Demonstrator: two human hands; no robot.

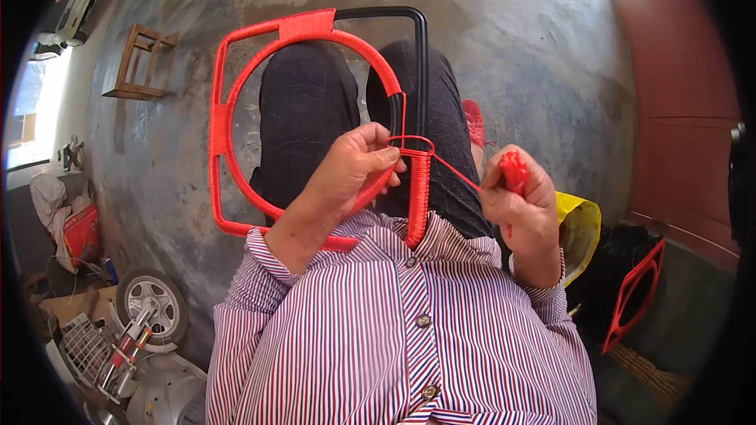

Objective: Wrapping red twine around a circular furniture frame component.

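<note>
Across my thighs lies a rounded-square tube frame with a ring inside it, mostly wrapped in red cord. Bare black tube shows at its upper right, and a short stretch of the ring is black too. My left hand is closed around the ring's right side, its thumb and fingers pinching by the wrapped edge. From there a strand of red cord loops over the right bar and runs taut to my right hand. That hand grips a bundle of red cord in its closed fingers.
A small wooden stool stands at the far left. At lower left are a wheel and a grey vehicle body. A yellow bag sits by my right arm, beside another red frame and a black bag. A dark red door borders the right.
</note>
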